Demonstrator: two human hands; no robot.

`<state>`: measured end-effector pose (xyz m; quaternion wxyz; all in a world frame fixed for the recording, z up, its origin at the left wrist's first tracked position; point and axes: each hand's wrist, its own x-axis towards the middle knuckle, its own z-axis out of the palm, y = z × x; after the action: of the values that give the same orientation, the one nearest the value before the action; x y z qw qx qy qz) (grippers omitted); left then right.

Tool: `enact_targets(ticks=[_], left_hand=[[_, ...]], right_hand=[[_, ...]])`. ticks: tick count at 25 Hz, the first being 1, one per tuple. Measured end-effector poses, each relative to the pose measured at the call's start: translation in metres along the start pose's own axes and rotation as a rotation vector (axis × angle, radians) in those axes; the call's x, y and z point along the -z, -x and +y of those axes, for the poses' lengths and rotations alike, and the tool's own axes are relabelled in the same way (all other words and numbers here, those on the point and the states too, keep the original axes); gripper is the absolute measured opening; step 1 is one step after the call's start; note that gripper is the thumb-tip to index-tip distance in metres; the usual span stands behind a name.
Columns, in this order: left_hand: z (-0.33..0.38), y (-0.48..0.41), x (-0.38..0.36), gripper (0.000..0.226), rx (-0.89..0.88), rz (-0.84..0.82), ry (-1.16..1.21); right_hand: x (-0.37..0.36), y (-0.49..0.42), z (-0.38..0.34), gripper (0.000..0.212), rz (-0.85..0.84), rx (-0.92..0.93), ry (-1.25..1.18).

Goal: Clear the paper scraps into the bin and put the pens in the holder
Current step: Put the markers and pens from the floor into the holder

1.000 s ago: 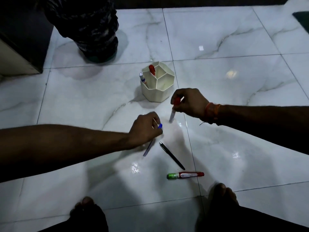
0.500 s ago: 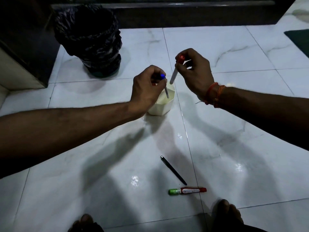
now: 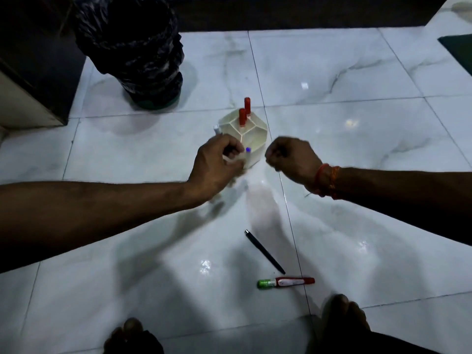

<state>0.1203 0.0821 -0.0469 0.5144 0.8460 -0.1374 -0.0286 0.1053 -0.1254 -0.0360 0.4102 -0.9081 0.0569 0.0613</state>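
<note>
Two pens that were carried half a second ago are now seen lodged in the holder (image 3: 259,149). Well beyond the left grip (image 3: 217,167) and to its left, the bin (image 3: 132,49) is seen lined in black. The left grip is blurred, its fingers curled against the holder's near side. Whether the blue-capped pen (image 3: 248,150) just beside its fingertips is yet released cannot be told. Just beyond that grip, two red-capped pens (image 3: 242,118) are stood upright in the holder's far part, one more than before. Nearer the person than either grip, and well apart from both, the black pen (image 3: 264,251) and the green-and-red marker (image 3: 286,282) are left lying on the floor. The right grip (image 3: 291,159) is clenched on nothing, just right of the holder. A white fleck (image 3: 304,85) well beyond it may be a scrap or a glint. Two pens are thus judged still to be collected.
</note>
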Motion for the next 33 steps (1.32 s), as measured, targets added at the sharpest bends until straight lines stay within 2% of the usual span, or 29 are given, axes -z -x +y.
enact_targets(ticks=[3, 5, 8, 12, 14, 17, 23, 26, 29, 33], left_hand=[[-0.029, 0.041, -0.016, 0.023, -0.002, -0.262, -0.085], [-0.048, 0.061, -0.026, 0.026, -0.043, -0.493, -0.199], [-0.065, 0.079, -0.041, 0.03, -0.205, -0.737, -0.381], [-0.061, 0.082, -0.057, 0.027, -0.338, -0.843, -0.538], [-0.058, 0.08, -0.061, 0.016, -0.41, -0.845, -0.576], [-0.058, 0.075, -0.059, 0.009, -0.427, -0.859, -0.596], [-0.069, 0.047, -0.032, 0.012, -0.26, -0.715, -0.573], [-0.063, 0.026, -0.008, 0.011, -0.138, -0.592, -0.478], [-0.04, 0.007, 0.016, 0.01, -0.053, -0.395, -0.272], [0.001, -0.022, 0.045, 0.009, -0.078, -0.13, -0.153]], right_hand=[[-0.016, 0.045, 0.028, 0.009, -0.477, -0.161, 0.189], [-0.026, 0.069, 0.04, 0.016, -0.732, -0.117, 0.403], [-0.036, 0.102, 0.048, 0.035, -0.933, 0.008, 0.622], [-0.042, 0.123, 0.056, 0.041, -1.038, 0.088, 0.757], [-0.046, 0.124, 0.06, 0.038, -1.016, 0.123, 0.76], [-0.05, 0.122, 0.065, 0.025, -0.947, 0.207, 0.778], [-0.044, 0.084, 0.07, 0.027, -0.707, 0.242, 0.749], [-0.04, 0.059, 0.062, 0.028, -0.559, 0.218, 0.647], [-0.032, 0.043, 0.046, 0.026, -0.391, 0.201, 0.485], [-0.018, 0.026, 0.016, 0.017, -0.111, 0.214, 0.139]])
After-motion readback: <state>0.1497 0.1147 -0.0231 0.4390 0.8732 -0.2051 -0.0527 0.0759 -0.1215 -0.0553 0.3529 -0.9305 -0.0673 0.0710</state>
